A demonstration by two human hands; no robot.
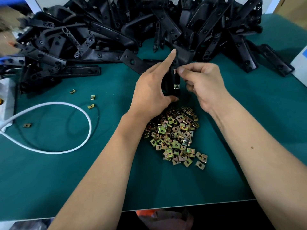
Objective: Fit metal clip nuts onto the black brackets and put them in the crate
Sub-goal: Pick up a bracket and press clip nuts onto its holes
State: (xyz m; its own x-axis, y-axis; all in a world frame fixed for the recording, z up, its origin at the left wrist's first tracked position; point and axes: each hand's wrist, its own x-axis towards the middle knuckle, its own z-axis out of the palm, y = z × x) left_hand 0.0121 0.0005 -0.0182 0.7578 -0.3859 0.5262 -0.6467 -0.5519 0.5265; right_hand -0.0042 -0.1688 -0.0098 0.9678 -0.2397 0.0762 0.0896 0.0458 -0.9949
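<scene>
My left hand grips a black bracket held upright above the green table, index finger stretched up along it. One brass clip nut sits fitted on the bracket's lower part. My right hand pinches a second clip nut against the bracket's upper edge. A heap of loose clip nuts lies just below my wrists. No crate shows in the head view.
A large pile of black brackets fills the back of the green table. A white cable loops at the left, with several stray clip nuts around it. A white box stands at the right edge.
</scene>
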